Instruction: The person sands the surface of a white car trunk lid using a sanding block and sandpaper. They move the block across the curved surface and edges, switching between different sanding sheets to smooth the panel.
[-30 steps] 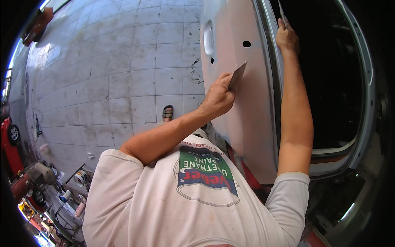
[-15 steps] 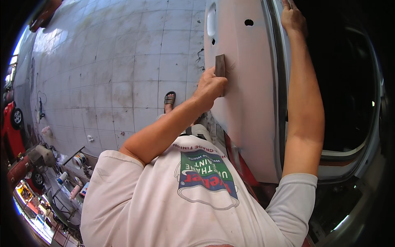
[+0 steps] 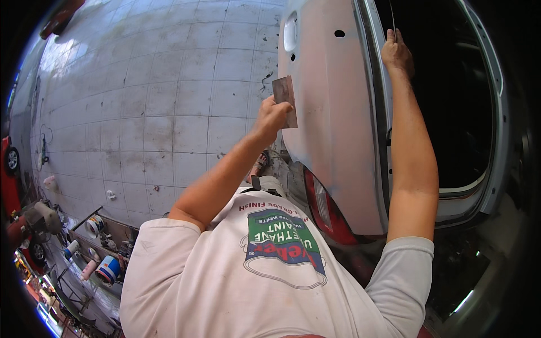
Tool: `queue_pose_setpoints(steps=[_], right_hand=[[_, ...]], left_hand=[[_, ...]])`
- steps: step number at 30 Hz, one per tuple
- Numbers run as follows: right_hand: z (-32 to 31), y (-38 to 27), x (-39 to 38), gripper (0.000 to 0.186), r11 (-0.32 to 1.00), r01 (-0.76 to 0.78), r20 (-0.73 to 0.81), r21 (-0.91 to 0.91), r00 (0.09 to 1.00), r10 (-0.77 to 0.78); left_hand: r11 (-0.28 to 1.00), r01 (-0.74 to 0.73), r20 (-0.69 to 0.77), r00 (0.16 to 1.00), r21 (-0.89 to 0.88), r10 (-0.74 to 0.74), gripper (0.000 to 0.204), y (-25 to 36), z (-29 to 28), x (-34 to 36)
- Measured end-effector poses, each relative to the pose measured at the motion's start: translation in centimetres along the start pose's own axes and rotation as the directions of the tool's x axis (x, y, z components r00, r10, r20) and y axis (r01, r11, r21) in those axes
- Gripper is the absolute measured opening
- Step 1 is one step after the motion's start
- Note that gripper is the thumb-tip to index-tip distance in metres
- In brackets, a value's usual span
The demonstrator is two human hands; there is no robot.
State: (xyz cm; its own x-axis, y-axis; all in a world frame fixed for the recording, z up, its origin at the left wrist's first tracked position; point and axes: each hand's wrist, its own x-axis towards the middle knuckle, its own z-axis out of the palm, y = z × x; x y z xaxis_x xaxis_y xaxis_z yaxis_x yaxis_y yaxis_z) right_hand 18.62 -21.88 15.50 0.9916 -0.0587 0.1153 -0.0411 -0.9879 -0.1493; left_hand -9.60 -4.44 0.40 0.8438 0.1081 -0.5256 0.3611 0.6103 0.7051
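My left hand [image 3: 271, 119] is closed round a flat, brownish rectangular sanding block [image 3: 284, 96], thumb across its face. The block is tilted and sits at the left edge of a pinkish-white car body panel [image 3: 332, 107]; I cannot tell whether it touches. That panel has a recess [image 3: 290, 32] and a dark oval hole [image 3: 339, 34]. Farther right, my right hand [image 3: 398, 56] is closed on a thin, pale strip [image 3: 393, 16] that runs up past its fingertips, beside the dark car opening. What the strip belongs to is hidden.
A red and clear tail light [image 3: 322, 204] sits at the panel's near end. Pale floor tiles [image 3: 163, 101] spread to the left. Tins, including a blue and white one [image 3: 108, 269], stand at lower left near a red car [image 3: 10, 174].
My left hand has moved left with the sanding block, which now turns its broad face into view. My right hand appears lower in the picture. The tail light shows more fully.
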Motion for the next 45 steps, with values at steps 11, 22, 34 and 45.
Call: queue_pose_setpoints(steps=[11,22,34,45], right_hand=[[-0.3,-0.1,-1.4,0.061,0.998,0.026,0.0,-0.051,1.0,-0.026],[-0.2,0.0,-0.7,0.057,0.996,0.078,-0.026,-0.039,0.997,-0.079],[-0.4,-0.9,-1.5,0.058,0.996,0.087,0.007,0.031,0.996,-0.088],[-0.6,0.1,-0.7,0.058,0.997,0.072,0.009,0.027,0.997,-0.072]], left_hand=[[0.968,0.055,-0.076,0.996,0.245,-0.038,0.027,3.6,4.3,3.3],[0.992,-0.064,0.103,0.993,0.111,0.053,0.027,2.6,4.8,-4.4],[0.967,0.076,-0.139,0.989,0.243,-0.042,0.038,-0.5,7.3,-3.2],[0.999,0.042,0.037,0.998,0.003,-0.042,0.031,-0.5,4.3,-7.0]])
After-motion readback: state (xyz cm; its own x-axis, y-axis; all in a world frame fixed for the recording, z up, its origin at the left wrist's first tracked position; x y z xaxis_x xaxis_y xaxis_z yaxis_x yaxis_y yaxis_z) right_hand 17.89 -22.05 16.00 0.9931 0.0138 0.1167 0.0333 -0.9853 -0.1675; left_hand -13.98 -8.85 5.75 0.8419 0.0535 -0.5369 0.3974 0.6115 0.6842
